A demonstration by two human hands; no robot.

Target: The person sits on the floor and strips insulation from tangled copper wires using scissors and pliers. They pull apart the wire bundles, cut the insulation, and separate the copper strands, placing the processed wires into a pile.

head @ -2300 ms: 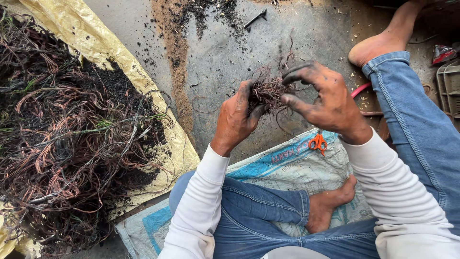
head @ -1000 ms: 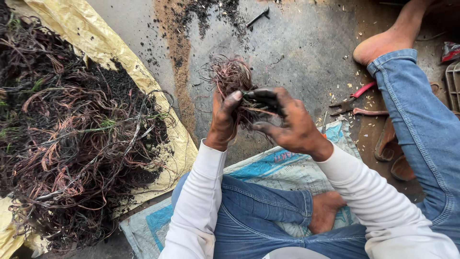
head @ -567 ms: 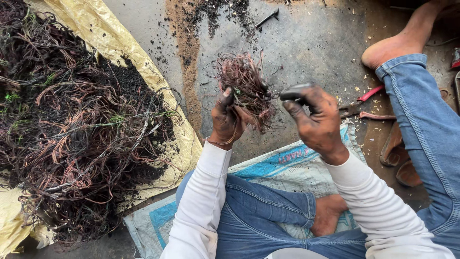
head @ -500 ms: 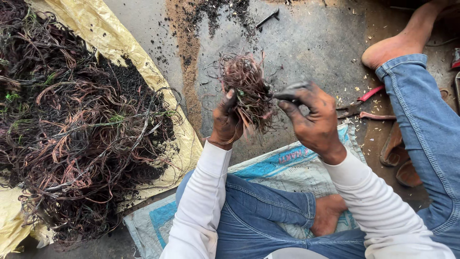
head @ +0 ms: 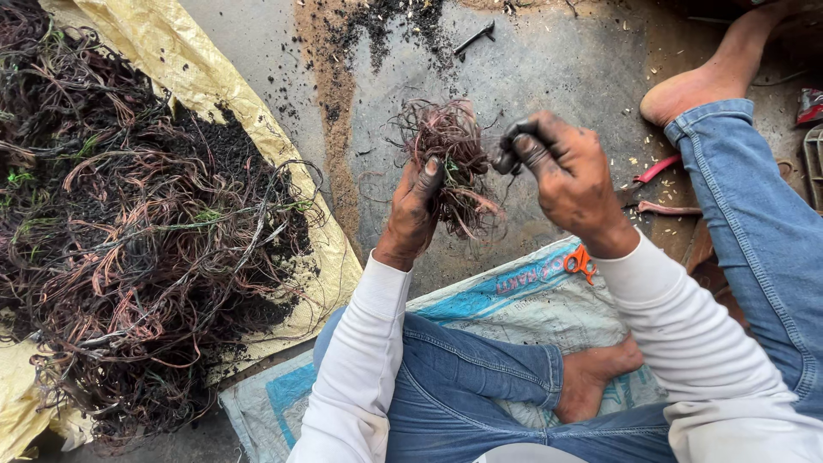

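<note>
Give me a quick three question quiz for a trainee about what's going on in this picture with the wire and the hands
1. True or false: the left hand holds a wad of tangled wire.
2. Where does the big heap of wire lie? A) on a yellow sheet B) in a metal bucket C) on the person's lap
3. Fill in: the right hand pinches something small and dark beside the wad, and behind it on the concrete floor lie red-handled ____.

Key: 1 true; 2 A; 3 pliers.
</note>
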